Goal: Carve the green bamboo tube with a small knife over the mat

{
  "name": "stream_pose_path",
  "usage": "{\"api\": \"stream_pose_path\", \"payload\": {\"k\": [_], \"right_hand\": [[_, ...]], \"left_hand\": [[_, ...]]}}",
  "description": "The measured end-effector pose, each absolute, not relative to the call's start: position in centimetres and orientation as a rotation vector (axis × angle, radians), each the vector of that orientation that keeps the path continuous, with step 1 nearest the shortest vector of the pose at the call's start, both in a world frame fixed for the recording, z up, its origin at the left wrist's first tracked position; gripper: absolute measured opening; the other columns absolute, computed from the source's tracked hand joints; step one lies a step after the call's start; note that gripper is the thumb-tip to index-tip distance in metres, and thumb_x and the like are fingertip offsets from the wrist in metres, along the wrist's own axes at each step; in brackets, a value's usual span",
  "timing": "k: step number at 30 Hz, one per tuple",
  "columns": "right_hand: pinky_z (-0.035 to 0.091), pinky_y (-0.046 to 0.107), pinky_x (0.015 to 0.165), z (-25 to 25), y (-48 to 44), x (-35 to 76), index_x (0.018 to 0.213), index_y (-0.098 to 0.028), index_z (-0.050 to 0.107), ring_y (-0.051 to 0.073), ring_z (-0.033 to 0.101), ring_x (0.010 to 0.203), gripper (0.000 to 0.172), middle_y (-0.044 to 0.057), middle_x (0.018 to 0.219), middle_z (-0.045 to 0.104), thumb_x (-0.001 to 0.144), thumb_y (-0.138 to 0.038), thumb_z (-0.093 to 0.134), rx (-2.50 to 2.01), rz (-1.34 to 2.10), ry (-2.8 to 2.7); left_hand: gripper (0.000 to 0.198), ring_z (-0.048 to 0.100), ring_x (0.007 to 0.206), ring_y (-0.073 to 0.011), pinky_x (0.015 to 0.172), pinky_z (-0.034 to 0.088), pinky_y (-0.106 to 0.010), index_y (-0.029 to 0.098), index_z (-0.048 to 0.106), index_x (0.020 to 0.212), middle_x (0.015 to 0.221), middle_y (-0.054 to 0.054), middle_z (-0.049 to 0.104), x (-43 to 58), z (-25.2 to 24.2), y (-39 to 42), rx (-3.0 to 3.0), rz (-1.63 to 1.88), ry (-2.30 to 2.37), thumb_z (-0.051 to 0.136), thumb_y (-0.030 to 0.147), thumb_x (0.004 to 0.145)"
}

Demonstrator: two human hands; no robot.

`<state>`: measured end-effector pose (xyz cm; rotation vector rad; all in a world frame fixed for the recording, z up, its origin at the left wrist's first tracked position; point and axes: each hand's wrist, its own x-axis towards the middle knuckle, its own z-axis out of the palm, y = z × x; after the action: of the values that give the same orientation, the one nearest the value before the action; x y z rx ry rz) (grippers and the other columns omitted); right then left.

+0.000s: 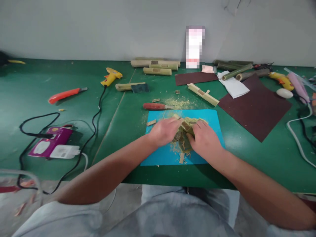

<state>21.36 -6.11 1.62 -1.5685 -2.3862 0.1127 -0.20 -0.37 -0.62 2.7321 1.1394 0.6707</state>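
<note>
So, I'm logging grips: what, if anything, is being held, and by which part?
The bamboo: the right hand grips its right end. The left hand is at the other end; its exact hold is unclear.

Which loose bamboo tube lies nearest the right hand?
The pale notched tube slanting beyond the blue sheet, its near end by the large brown sheet. The other tubes lie farther from the right hand, toward the wall or off left.

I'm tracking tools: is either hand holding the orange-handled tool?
No, the orange-handled tool lies on the green table, while the left hand and right hand hold a bamboo piece over the blue sheet.
</note>
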Motion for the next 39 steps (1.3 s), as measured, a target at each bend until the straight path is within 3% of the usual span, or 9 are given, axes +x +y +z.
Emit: {"api": "stream_pose_path", "payload": {"k": [8,17,21,25,35,39], "right_hand": [[0.047,0.043,0.081,1.7,-6.0,21.0,0.088,-0.018,0.06,0.031,0.056,0.097,0.01,0.015,0.096,0.063,0.092,-0.024,0.053,-1.592,0.087,-2.396],[0.046,0.042,0.08,1.5,-5.6,21.1,0.088,-0.019,0.059,0.029,0.056,0.095,0.012,0.013,0.094,0.063,0.092,-0.029,0.055,-1.579,0.13,-2.368],[0.046,0.041,0.08,1.9,-5.8,21.5,0.095,-0.019,0.061,0.029,0.057,0.095,0.017,0.013,0.098,0.063,0.091,-0.035,0.059,-1.596,0.136,-2.327],[0.048,0.043,0.081,2.4,-6.0,22.1,0.11,-0.016,0.062,0.03,0.058,0.097,0.03,0.014,0.103,0.063,0.092,-0.04,0.059,-1.562,0.131,-2.261],[0.05,0.043,0.086,1.4,-5.2,22.9,0.113,-0.018,0.064,0.029,0.06,0.102,0.03,0.011,0.103,0.067,0.09,-0.038,0.062,-1.438,0.329,-2.163],[0.051,0.043,0.088,1.5,-5.2,22.9,0.111,-0.019,0.065,0.028,0.061,0.103,0.03,0.01,0.103,0.067,0.087,-0.037,0.066,-1.445,0.346,-2.149]], "left_hand": [[0.037,0.071,0.088,-0.02,0.077,0.059,-0.031,0.016,0.069,0.12,0.096,-0.009,0.073,0.2,-0.4,-1.0,2.73,0.66,1.044,0.038,0.028,0.103],[0.032,0.071,0.092,-0.0177,0.084,0.058,-0.03,0.016,0.073,0.115,0.101,-0.008,0.076,0.0,1.8,-0.8,2.437,1.053,1.129,0.045,0.026,0.101],[0.03,0.066,0.069,-0.012,0.064,0.054,-0.022,0.017,0.074,0.114,0.084,-0.004,0.075,-0.1,1.8,0.0,2.12,1.062,1.296,0.05,0.028,0.099],[0.03,0.045,0.044,-0.006,0.043,0.039,-0.017,0.016,0.073,0.114,0.063,0.001,0.065,-0.2,1.3,0.2,1.875,1.029,1.265,0.052,0.029,0.098],[0.033,0.041,0.041,-0.0046,0.04,0.036,-0.017,0.016,0.072,0.119,0.065,0.0,0.066,-1.0,1.1,0.8,1.833,1.032,1.29,0.052,0.032,0.099],[0.033,0.052,0.05,-0.0074,0.048,0.043,-0.018,0.015,0.074,0.117,0.066,-0.001,0.068,-1.2,1.4,0.9,1.961,1.04,1.291,0.052,0.031,0.098]]}}
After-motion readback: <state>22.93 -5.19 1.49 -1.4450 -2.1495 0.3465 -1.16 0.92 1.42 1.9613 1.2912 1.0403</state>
